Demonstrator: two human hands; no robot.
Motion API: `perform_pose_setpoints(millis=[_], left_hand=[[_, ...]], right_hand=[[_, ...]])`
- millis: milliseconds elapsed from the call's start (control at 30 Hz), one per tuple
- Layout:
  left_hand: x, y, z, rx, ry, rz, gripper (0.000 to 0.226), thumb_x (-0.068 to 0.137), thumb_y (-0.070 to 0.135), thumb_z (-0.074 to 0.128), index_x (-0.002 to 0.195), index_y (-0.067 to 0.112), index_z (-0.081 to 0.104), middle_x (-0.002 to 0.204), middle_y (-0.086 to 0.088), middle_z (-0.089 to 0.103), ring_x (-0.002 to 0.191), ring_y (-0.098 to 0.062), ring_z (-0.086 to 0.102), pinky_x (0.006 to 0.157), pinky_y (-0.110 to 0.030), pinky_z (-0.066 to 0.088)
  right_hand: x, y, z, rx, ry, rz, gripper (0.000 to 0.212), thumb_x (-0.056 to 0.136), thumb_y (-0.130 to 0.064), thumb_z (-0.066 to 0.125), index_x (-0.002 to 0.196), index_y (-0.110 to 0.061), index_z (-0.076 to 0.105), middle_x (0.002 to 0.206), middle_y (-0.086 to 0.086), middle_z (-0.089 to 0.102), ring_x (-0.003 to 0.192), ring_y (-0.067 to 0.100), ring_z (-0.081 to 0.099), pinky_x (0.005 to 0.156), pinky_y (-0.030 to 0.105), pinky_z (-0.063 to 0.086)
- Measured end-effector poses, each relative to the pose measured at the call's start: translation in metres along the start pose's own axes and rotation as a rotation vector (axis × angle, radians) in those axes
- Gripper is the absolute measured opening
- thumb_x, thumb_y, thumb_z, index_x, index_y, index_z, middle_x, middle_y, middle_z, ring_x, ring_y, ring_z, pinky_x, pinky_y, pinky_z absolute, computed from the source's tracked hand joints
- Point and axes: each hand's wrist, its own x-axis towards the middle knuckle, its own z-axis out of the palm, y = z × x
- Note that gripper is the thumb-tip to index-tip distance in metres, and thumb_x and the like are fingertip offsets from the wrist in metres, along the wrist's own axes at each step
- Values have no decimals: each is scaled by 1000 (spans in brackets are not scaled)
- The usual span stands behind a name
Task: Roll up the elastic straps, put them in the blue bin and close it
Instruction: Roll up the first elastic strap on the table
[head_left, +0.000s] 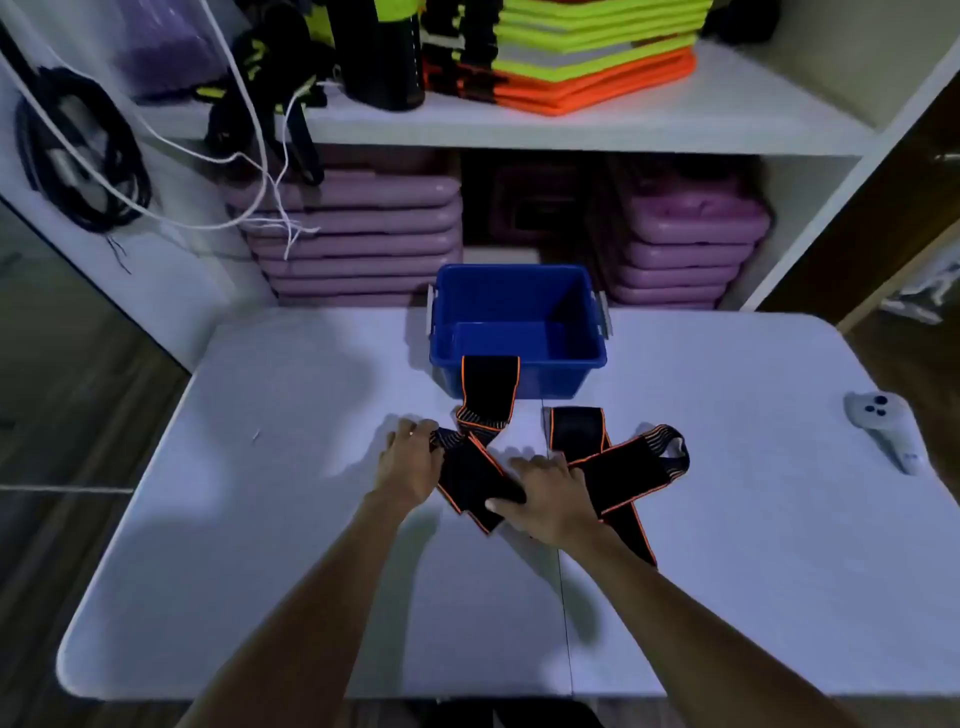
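Observation:
Two black elastic straps with orange edges lie unrolled on the white table in front of the open blue bin. The left strap runs from the bin's front wall down toward me; its far end leans against the bin. My left hand grips this strap's left edge. My right hand presses on its lower part, thumb over the fabric. The right strap lies crossed over itself, partly under my right hand. The bin holds nothing and no lid is visible.
A white game controller lies near the table's right edge. Behind the table stands a white shelf with stacked purple mats, neon vests, black cables and white cords.

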Motion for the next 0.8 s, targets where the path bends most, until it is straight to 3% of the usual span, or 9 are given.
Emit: perform_pose_setpoints(millis=[133,267,433,567,700,800], left_hand=[[12,-6,6,-117,58,-94,55,85,9,57,138,10,40,137,-20,42,124,-38,39,106,-44,32],[24,-11,7,-295,100,-187,53,83,12,60,134,12,45,123,-22,54,114,-37,52,99,-45,43],[41,-5,0,-366,58,-248,27,83,5,58,109,9,64,103,-16,69,97,-30,64,85,-30,48],[52,-4,-8,-398,104,-252,15,83,5,59,93,6,70,99,-14,72,94,-29,67,82,-28,48],[60,-20,-38,-381,311,-272,13,86,10,61,92,2,70,96,-18,73,91,-32,67,79,-30,46],[66,-47,-67,-437,471,-411,16,83,9,60,95,3,69,96,-21,71,90,-35,66,75,-36,48]], right_hand=[[4,-9,27,-71,91,41,82,80,-63,57,144,-18,32,141,11,44,130,36,37,100,47,32],[17,-14,38,-8,83,118,83,81,-50,67,145,-13,29,142,14,42,132,38,33,104,48,31],[27,-14,34,78,48,114,59,77,-46,69,123,-14,49,125,11,51,122,35,40,100,44,33],[29,-10,34,264,74,33,33,83,-33,68,106,-14,56,109,6,57,105,26,50,88,39,43],[24,-12,28,702,23,-22,11,90,-12,62,97,-14,53,84,-4,62,79,9,60,69,18,44],[15,-7,25,756,-75,-74,16,92,-8,57,107,-14,55,84,-8,66,77,-2,64,66,8,44]])
